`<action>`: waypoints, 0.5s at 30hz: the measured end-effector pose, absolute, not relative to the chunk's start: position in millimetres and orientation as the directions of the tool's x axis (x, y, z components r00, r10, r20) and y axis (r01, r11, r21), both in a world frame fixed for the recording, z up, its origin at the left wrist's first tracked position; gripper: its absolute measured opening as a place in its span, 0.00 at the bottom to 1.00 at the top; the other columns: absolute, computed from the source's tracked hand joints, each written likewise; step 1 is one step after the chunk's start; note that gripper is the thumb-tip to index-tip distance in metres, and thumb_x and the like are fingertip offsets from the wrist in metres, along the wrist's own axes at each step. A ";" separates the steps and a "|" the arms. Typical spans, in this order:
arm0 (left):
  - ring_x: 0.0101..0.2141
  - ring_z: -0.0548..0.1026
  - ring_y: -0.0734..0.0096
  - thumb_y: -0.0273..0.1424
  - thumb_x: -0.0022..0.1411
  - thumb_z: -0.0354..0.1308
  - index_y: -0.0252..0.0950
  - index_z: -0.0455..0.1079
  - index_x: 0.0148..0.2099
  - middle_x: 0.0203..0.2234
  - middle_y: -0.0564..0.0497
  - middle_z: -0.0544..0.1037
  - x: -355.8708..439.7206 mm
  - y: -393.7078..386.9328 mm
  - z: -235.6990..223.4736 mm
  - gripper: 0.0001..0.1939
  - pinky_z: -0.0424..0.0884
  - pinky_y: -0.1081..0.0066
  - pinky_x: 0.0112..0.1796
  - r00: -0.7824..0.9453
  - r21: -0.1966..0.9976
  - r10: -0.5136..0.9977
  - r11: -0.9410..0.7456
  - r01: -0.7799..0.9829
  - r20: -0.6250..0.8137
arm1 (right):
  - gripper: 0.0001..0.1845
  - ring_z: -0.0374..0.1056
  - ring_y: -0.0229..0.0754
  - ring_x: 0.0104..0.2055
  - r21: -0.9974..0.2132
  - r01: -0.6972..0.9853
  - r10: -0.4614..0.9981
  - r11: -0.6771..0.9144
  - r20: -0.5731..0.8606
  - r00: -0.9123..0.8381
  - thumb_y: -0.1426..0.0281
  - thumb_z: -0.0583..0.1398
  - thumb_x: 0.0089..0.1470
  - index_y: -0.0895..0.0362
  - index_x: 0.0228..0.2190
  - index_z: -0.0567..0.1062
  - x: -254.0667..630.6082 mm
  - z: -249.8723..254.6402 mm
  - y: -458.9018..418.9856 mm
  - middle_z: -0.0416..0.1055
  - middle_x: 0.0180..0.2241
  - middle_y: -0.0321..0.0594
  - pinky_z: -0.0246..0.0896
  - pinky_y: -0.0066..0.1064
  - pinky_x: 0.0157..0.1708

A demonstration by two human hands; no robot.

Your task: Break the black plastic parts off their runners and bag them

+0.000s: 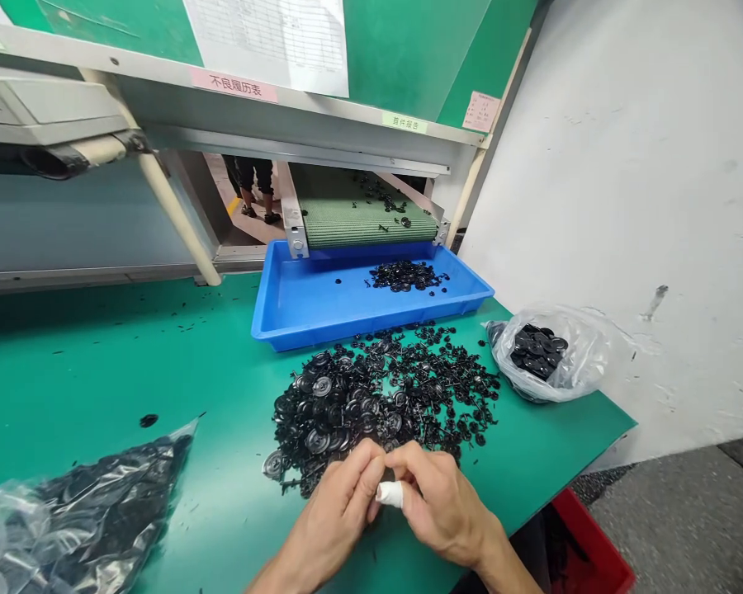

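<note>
My left hand [340, 503] and my right hand [437, 503] meet at the near edge of a heap of black plastic parts [347, 404]. Both are closed, with thumbs and fingertips pinched together. Whatever they grip is hidden by the fingers. A white wrap [390, 494] covers the tip of my right thumb. The heap mixes round discs with smaller stemmed pieces, the discs mostly on the left and the small pieces spread to the right. All of it lies on the green tabletop [223, 396].
Behind the heap, a blue tray [309, 326] holds more black parts below a green conveyor belt [347, 210]. A clear bag of discs [575, 363] sits at right, another filled bag [105, 511] at left. A red bin [600, 544] stands below. Beyond the opening, a person's legs [257, 186] show.
</note>
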State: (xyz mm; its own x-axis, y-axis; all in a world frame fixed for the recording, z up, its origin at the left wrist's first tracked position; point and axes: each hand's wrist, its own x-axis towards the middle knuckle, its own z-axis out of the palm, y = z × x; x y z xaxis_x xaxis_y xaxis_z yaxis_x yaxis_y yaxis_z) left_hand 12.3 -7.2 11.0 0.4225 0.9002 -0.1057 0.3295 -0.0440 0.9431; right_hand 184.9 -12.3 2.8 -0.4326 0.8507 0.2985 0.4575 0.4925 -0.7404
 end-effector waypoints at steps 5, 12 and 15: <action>0.19 0.61 0.76 0.44 0.68 0.43 0.39 0.60 0.29 0.17 0.60 0.62 11.9 -1.1 11.3 0.18 0.58 0.75 0.24 0.368 0.964 0.916 0.064 0.258 -0.159 | 0.12 0.63 0.36 0.26 -0.753 0.428 0.853 0.500 0.342 -0.394 0.79 0.50 0.57 0.54 0.39 0.68 179.5 0.7 -4.0 0.69 0.28 0.35 0.57 0.27 0.28; 0.18 0.65 0.77 0.46 0.65 0.50 0.40 0.62 0.48 0.22 0.57 0.70 10.8 11.3 13.9 0.17 0.57 0.79 0.16 0.234 0.932 0.938 0.302 -0.199 -0.255 | 0.17 0.66 0.42 0.40 -0.482 0.744 0.886 0.463 0.235 -0.400 0.82 0.48 0.57 0.56 0.40 0.72 202.4 24.4 53.2 0.67 0.42 0.44 0.62 0.32 0.39; 0.20 0.66 0.77 0.43 0.65 0.52 0.39 0.64 0.46 0.24 0.55 0.71 12.1 11.7 15.3 0.14 0.59 0.80 0.16 0.261 0.867 0.931 0.338 -0.365 -0.254 | 0.17 0.67 0.41 0.36 -0.292 0.826 0.867 0.483 0.029 -0.497 0.81 0.51 0.57 0.54 0.42 0.74 204.2 30.9 72.4 0.66 0.39 0.42 0.60 0.30 0.34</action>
State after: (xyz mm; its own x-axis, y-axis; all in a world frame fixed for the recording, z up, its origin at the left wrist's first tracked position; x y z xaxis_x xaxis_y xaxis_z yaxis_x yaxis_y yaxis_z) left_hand 12.1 11.7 15.3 0.2611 0.9314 -0.2535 -0.3651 0.3384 0.8673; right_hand 204.2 72.4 30.9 -0.4967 0.8674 0.0295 0.8257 0.4827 -0.2919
